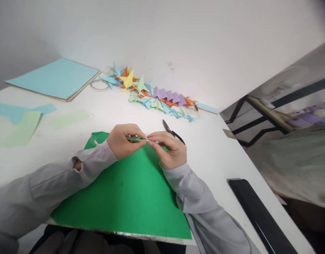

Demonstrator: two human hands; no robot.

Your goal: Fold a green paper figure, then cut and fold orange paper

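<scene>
One white table [204, 158] bore a single green sheet [120, 197] at its near edge. One stack of coloured paper [56, 77], blue on top, lay well beyond the green sheet to the left, and one long black bar [257, 211] lay to its right. Beyond the sheet's far edge ran one heap of folded paper pieces [141, 84], too overlapped to count; within it were one large yellow star shape [128, 79] and one purple pleated row [169, 96]. Left of the sheet were two pale green offcuts [22, 130] and pale blue paper [9, 109], whether one piece or two I could not tell. Two hands met above the sheet's far part: the left hand [125, 141] pinched one slim folded green paper [134, 139] between thumb and fingers, and the right hand [169, 148] had its thumb and forefinger closed together at that paper's right tip. One pair of dark scissors [173, 133] lay just past the sheet's far right side; one thin ring [99, 89] lay farther beyond it.
</scene>
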